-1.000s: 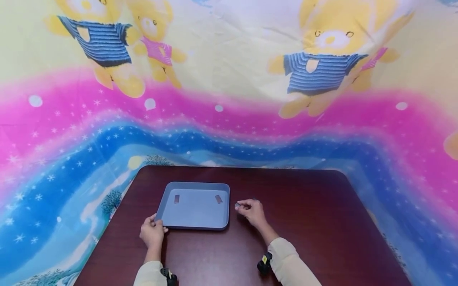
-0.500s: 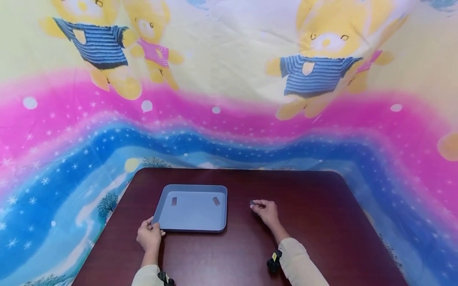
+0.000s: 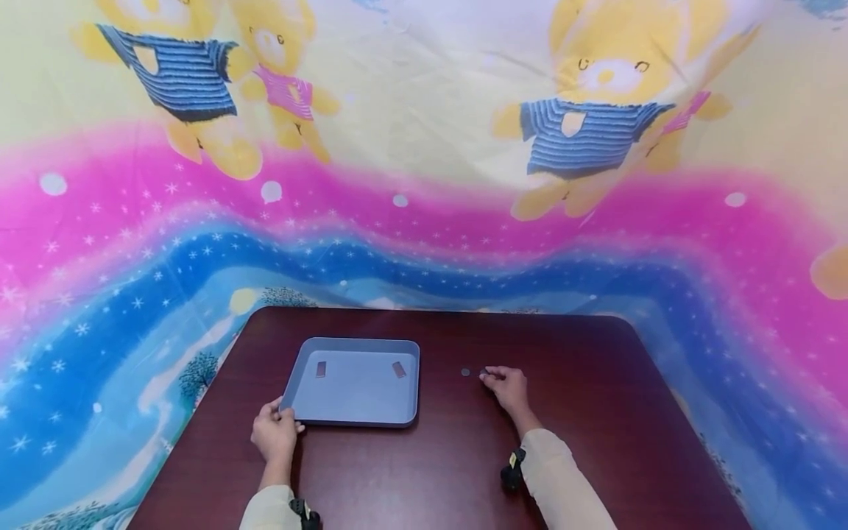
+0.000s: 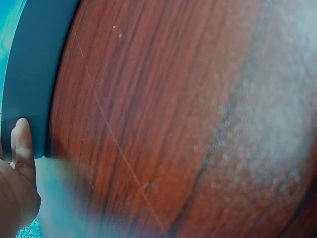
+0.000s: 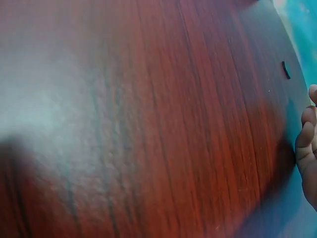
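Observation:
My left hand (image 3: 274, 436) grips the near-left corner of a shallow grey tray (image 3: 351, 422), thumb against its outer wall in the left wrist view. Inside the tray lie two small brown rectangular pieces, one at the left (image 3: 321, 369) and one slanted at the right (image 3: 398, 369). To the right of the tray, my right hand (image 3: 509, 388) pinches a small dark piece (image 3: 483, 373) low over the table. Just left of those fingertips a small grey disc (image 3: 466, 372) lies flat. Fingers hide most of the pinched piece.
Both hands work over a dark reddish-brown wooden table (image 3: 397, 478) with rounded far corners. A printed cloth (image 3: 424, 243) with bears hangs behind it. Black wrist cameras sit at the left (image 3: 305, 513) and right (image 3: 512, 470) cuffs.
My right hand has moved right, away from the tray, with the small dark piece; the grey disc now shows in plain sight left of its fingertips. My left hand keeps its grip on the tray.

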A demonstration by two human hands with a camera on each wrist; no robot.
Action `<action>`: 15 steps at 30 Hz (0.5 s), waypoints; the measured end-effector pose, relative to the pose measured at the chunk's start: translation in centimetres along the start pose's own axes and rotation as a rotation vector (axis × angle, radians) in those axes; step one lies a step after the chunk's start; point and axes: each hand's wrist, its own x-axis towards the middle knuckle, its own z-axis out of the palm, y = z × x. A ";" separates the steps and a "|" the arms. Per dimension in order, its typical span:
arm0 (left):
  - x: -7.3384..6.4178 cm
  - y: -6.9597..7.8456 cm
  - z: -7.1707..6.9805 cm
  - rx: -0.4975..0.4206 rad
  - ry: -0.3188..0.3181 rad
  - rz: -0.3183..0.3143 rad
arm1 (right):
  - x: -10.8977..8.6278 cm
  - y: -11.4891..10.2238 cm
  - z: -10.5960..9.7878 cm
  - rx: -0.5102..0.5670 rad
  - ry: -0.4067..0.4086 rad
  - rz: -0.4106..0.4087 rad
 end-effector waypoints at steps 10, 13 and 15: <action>0.0 0.1 -0.1 0.009 -0.009 -0.008 | 0.7 0.6 0.1 -0.088 -0.007 -0.068; 0.1 0.1 -0.1 0.003 -0.006 -0.005 | 0.8 0.7 0.2 -0.106 -0.018 -0.048; 0.1 0.1 -0.1 -0.003 0.000 -0.002 | 0.9 0.7 0.2 -0.117 -0.028 -0.034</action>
